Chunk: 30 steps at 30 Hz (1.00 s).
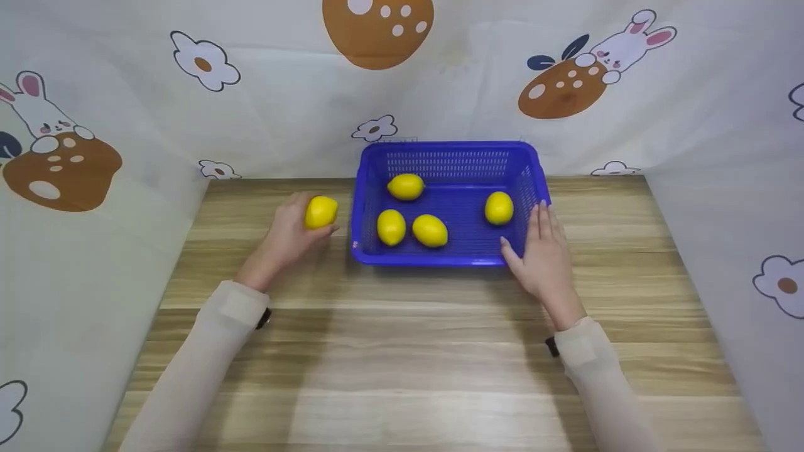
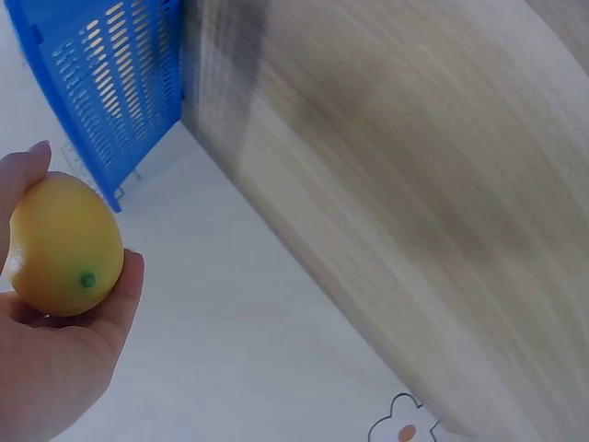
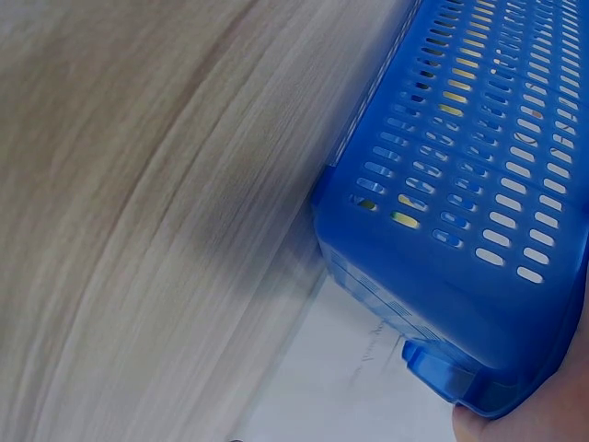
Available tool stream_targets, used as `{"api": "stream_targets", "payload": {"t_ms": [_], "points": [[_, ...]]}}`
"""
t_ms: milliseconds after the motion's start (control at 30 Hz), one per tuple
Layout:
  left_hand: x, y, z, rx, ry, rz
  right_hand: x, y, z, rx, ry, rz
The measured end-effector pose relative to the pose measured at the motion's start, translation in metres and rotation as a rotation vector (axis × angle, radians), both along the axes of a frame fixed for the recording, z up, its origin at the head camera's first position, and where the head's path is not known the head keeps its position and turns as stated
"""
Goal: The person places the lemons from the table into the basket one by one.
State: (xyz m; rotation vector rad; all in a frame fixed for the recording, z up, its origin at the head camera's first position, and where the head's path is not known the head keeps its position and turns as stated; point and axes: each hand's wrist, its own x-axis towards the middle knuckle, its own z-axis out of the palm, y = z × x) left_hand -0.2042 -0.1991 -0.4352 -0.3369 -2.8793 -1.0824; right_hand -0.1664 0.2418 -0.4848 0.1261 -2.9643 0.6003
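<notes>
Just left of the blue slotted plastic basket [image 1: 449, 258], the left hand [image 1: 290, 235] holds a smooth yellow lemon [image 1: 321, 211] above the pale wooden tabletop [image 1: 402, 351]. Its fingers are curled round the fruit; the left wrist view shows the lemon [image 2: 63, 245] cradled between a fingertip above and the palm below, with a small green stem dot facing the camera. Lemon and basket are near each other but apart, with a narrow strip of bare wood between them.

Four more yellow lemons lie inside the basket: one near the back wall [image 1: 406, 186], two close together toward the front left [image 1: 391, 226] [image 1: 430, 230], and one alone on the right side [image 1: 499, 208]. The basket's left wall and rim stand between the held lemon and the inside.

At the basket's front right corner, the right hand [image 1: 544, 251] rests with straight fingers laid flat along the outside of the right wall and the thumb against the front edge; it grips nothing. The right wrist view shows only the slotted blue wall [image 3: 479, 203] close up, with a bit of skin at the lower corner.

Behind the basket hangs a white cloth backdrop printed with rabbits, flowers and brown mushrooms [image 1: 402, 81], and it also closes off the left and right edges of the table. The basket's back wall sits just before the cloth. Open wood spreads wide in front of the basket, between the two sleeved forearms, and to the left of the held lemon.
</notes>
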Motion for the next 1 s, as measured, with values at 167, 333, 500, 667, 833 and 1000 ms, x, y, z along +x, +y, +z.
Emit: {"api": "stream_targets", "payload": {"t_ms": [167,333,500,667,833,1000], "points": [[0.001,0.002,0.009,0.006,0.000,-0.016,0.000,0.000,0.000,0.003,-0.007,0.003],[0.002,0.003,0.018,0.010,0.013,-0.021,0.000,0.000,0.000,0.004,-0.006,0.004],[0.003,0.005,0.026,-0.002,0.023,-0.036,0.000,0.000,0.000,0.003,-0.003,0.006],[0.003,0.007,0.030,-0.007,0.057,-0.068,0.000,-0.001,0.000,0.003,-0.008,0.005],[0.004,0.007,0.032,-0.012,0.062,-0.080,0.000,-0.001,0.000,-0.006,-0.017,0.004],[0.005,0.007,0.033,-0.012,0.042,-0.071,0.001,0.000,0.001,-0.003,-0.020,0.005]]}}
